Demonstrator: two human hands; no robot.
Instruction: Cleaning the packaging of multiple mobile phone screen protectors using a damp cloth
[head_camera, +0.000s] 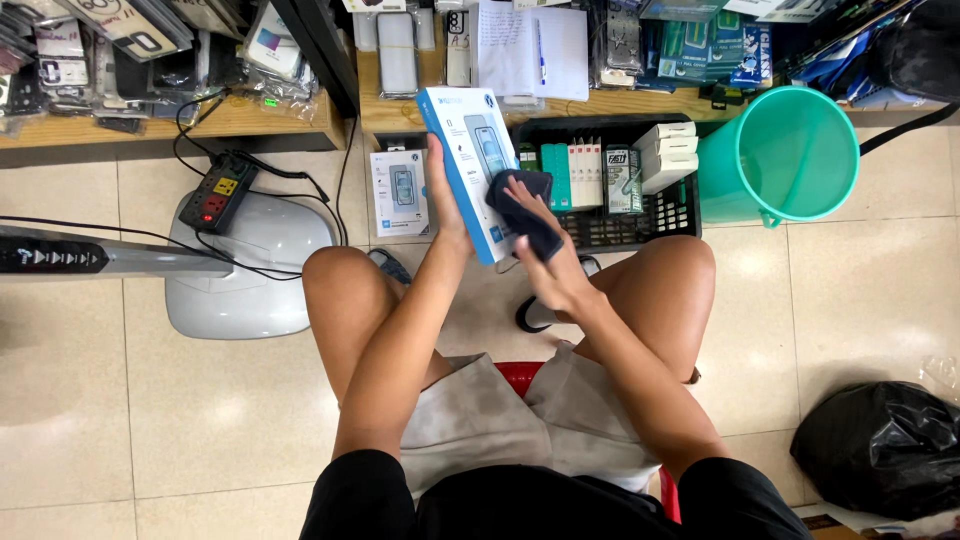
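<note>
Shop floor of pale glossy tiles (880, 300), low wooden shelves (250, 118) along the top edge stuffed with packaged phone accessories. Head view — person sits on a red stool (518, 376), bare knees apart, looking down at both hands. Left hand (447, 205) is closed round the lower left edge of a white and blue phone-case box (468, 165), thumb on the front, box held tilted and raised over the floor between the knees, just in front of the black crate (640, 228). Right hand (553, 270) is bunched tight on a dark cloth (524, 210), which is pressed flat against the box's front face at its right side — cloth and box touching. Crate sits on the floor below the shelf, holding upright rows of small boxes, white and teal. A teal bucket (790, 155) stands just right of the crate, touching or nearly so, can't tell. A similar white box (401, 193) lies flat on the floor left of the held one. Further left a grey fan base (240, 270) with a black power strip (218, 192) resting on it, cables trailing. Black plastic bag (880, 445) at lower right, well apart from the hands.
</note>
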